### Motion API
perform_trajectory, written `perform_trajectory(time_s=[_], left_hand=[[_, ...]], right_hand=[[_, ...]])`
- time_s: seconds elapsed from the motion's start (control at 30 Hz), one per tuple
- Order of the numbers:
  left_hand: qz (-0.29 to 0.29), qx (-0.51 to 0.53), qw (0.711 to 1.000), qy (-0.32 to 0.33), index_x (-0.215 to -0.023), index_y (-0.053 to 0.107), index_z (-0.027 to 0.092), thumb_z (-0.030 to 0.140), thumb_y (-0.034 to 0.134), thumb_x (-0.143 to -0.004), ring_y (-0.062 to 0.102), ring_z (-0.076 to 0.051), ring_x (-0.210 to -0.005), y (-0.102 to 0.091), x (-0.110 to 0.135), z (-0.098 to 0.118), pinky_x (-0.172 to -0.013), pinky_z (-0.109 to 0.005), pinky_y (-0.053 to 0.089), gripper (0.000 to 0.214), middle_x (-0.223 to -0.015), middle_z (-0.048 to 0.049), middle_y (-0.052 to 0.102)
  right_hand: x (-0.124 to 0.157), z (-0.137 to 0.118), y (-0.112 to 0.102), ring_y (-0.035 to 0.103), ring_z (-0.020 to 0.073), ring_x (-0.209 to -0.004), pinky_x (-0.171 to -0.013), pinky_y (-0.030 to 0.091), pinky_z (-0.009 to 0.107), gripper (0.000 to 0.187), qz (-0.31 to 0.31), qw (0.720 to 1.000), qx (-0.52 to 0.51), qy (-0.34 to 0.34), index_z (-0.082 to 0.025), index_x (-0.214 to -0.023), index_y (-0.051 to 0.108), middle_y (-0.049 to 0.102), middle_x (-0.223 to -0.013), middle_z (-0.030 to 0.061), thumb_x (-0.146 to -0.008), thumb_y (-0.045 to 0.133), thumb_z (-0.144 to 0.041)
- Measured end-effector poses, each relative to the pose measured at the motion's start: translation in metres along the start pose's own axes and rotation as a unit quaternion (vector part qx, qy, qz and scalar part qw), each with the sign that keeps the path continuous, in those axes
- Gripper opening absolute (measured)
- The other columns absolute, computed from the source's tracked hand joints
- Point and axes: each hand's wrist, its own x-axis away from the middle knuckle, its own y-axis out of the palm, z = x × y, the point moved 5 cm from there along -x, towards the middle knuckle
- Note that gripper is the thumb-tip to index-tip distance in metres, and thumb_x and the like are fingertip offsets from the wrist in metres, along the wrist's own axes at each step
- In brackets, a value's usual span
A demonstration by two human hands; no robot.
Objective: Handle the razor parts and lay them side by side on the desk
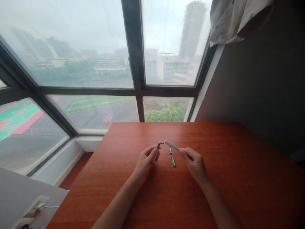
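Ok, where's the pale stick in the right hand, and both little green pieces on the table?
Pale stick (172, 146), head view: middle of its bare length.
Farther green piece (170, 150), head view: its middle.
Nearer green piece (173, 162), head view: its middle.

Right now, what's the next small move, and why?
Probably hold the left hand steady and tilt the pale stick in the right hand into line with the bent-necked handle: their ends are close, contact unclear, and the two pieces sit at a clear angle.
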Motion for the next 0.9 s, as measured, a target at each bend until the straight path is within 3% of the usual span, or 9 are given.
perform_trajectory(time_s=[0.9], left_hand=[[0.008,-0.009,1.0,0.002,-0.095,0.069,0.014,0.047,0.069,-0.075,0.048,-0.012,-0.062,-0.0013,0.0007,0.0008,-0.058,-0.023,0.037,0.038,-0.073,-0.004,0.059]], right_hand=[[-0.0009,0.0029,0.0016,0.055,0.0154,-0.063,-0.057,0.041,0.024,0.032,-0.01,1.0,0.018,-0.002,-0.018,-0.087,0.071,0.058,-0.066,0.0016,-0.093,0.047,-0.04]])
